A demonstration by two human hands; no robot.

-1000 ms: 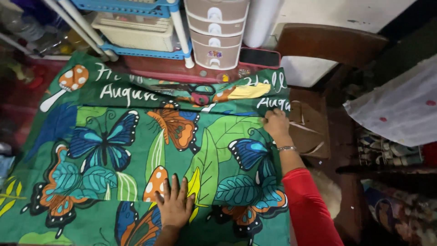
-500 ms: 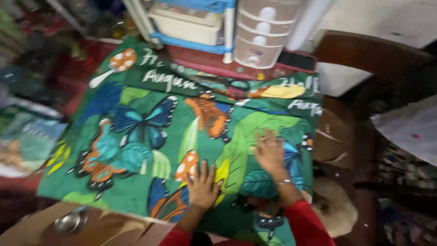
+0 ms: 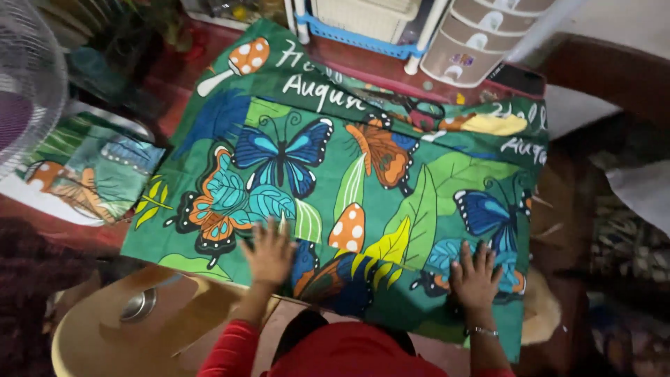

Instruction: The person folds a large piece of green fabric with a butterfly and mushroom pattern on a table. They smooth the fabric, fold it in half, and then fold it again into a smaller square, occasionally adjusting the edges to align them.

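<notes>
A green cloth (image 3: 363, 181) printed with butterflies, leaves and mushrooms lies spread flat, its far edge folded over. My left hand (image 3: 269, 253) presses flat on the cloth's near edge, fingers spread, beside an orange spotted mushroom print. Over at the near right corner, on a blue butterfly print, my right hand (image 3: 476, 274) also lies flat with fingers apart; a thin bracelet is on that wrist. Both sleeves are red. Neither hand holds anything.
A folded cloth of the same print (image 3: 98, 171) lies at the left beside a fan's wire guard (image 3: 28, 91). A tan round stool (image 3: 132, 328) stands near left. A small plastic drawer unit (image 3: 481, 42) and blue-framed rack (image 3: 363, 28) stand beyond the cloth. A dark wooden chair (image 3: 607, 77) is at the right.
The view has shifted right to left, bringing the fan and folded cloth into sight. My right hand slid from the cloth's far right edge down to its near right corner; the left stayed at the near edge.
</notes>
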